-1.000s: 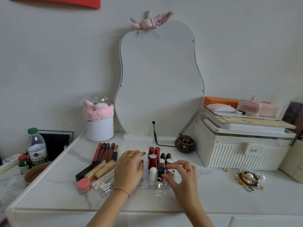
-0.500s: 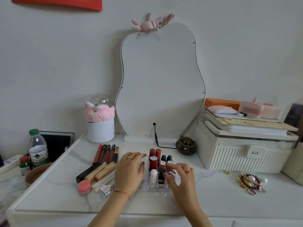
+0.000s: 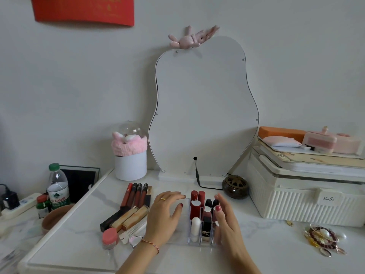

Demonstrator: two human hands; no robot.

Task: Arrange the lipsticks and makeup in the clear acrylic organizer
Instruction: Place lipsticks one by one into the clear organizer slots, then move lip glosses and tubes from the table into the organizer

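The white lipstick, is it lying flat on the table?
No, the white lipstick stands upright in a front slot of the clear organizer.

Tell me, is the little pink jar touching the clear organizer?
Apart. The head view shows the pink jar left of the organizer, with tubes between them.

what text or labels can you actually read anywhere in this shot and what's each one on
"KaS": handwritten on the small white tag on the front of the ribbed cream storage box.
Water bottle label: a green triangle logo and Chinese characters, too blurred to read.
Red banner on the wall: faint gold characters, not legible.
Black lipstick in the clear organizer: a gold monogram, too small to make out.
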